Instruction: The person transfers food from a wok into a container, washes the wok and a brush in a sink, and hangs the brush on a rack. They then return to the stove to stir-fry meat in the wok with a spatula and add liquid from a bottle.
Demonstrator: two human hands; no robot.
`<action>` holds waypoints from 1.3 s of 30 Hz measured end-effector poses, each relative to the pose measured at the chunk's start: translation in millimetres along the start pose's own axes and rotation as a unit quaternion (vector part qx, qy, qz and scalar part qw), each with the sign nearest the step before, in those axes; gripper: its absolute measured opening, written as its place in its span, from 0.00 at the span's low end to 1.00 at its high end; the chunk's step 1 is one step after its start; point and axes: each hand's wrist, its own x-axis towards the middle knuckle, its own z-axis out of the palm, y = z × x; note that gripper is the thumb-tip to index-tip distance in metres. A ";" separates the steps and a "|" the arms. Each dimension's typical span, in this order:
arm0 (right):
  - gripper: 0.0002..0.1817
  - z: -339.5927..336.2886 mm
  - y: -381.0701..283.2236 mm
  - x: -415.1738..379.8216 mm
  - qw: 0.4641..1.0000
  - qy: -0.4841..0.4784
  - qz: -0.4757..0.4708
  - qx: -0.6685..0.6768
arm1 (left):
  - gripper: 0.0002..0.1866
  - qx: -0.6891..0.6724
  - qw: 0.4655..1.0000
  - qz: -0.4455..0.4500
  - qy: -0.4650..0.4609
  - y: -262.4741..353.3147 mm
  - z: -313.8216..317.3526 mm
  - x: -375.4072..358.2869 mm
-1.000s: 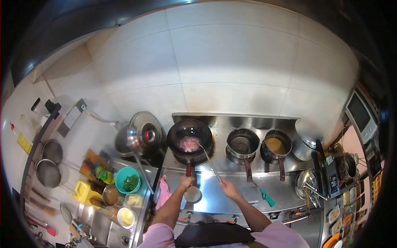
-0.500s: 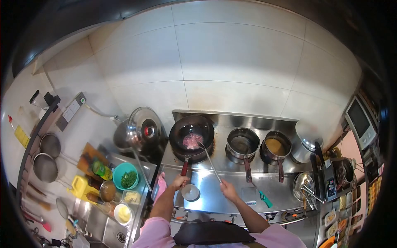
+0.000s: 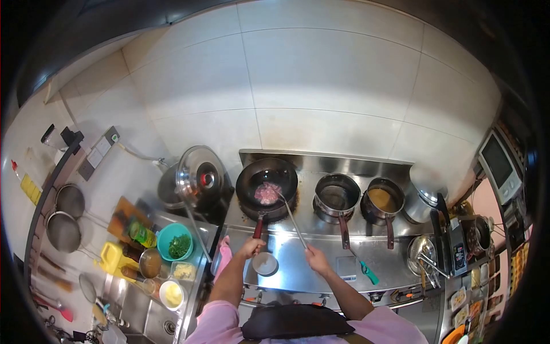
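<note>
My left hand is closed round the dark red handle of a black wok on the stove. Pinkish raw meat pieces lie in the bottom of the wok. In my right hand is a long metal cooking utensil; its far end reaches into the wok at the meat, and its tip is too small to make out. A small white bowl stands on the steel counter between my hands, just below the left one.
Right of the wok stand a saucepan and another saucepan of brownish liquid. A green-handled tool lies at the counter front. Leftward are a large lid, a turquoise bowl of chopped greens and a sink.
The view has shifted slightly. Both hands keep their grips, and the utensil stays in the wok with the meat in nearly the same place.
</note>
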 end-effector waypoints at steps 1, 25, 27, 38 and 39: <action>0.25 -0.4 -6.7 -4.7 1.000 0.001 0.006 0.003 | 0.13 -0.004 1.000 -0.008 -0.019 -0.3 -5.2 -0.9; 0.24 5.3 -14.9 -6.6 0.998 -0.032 0.036 0.040 | 0.07 0.237 0.917 0.117 0.300 -10.5 40.2 5.9; 0.25 6.7 -15.0 -4.4 0.997 -0.038 0.046 0.045 | 0.11 0.242 0.914 0.115 0.306 -6.9 35.9 0.0; 0.23 5.9 -24.7 -9.0 0.996 -0.035 0.053 0.067 | 0.09 0.236 0.929 0.094 0.268 -11.0 28.1 10.1; 0.23 5.7 -23.8 -9.0 0.996 -0.036 0.053 0.067 | 0.08 0.224 0.935 0.095 0.257 -12.0 25.3 10.9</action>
